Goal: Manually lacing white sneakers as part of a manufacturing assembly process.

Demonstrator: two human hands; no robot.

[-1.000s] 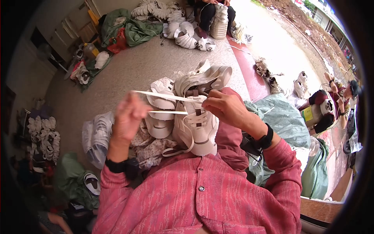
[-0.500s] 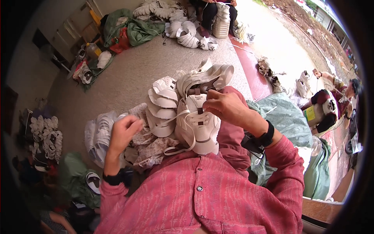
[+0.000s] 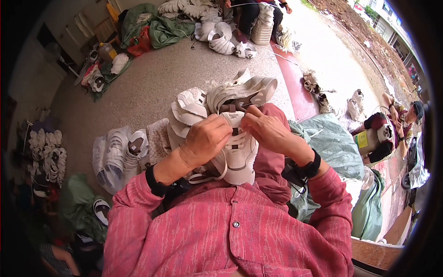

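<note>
Against the maroon trousers [image 3: 268, 164] in the person's lap sits a white shoe [image 3: 239, 157], toe toward the wearer, which looks light, with a flexible mesh upper and a stiffer sole, so its firm sides likely give the steadiest hold. The left hand [image 3: 210, 136] and right hand [image 3: 270, 131] flank its lacing area, fingers curled inward, but I cannot tell whether their tips are clamped on anything. Smallest, the flat lace [image 3: 225, 164] seems limp and soft, probably best pinched near its end.
</note>
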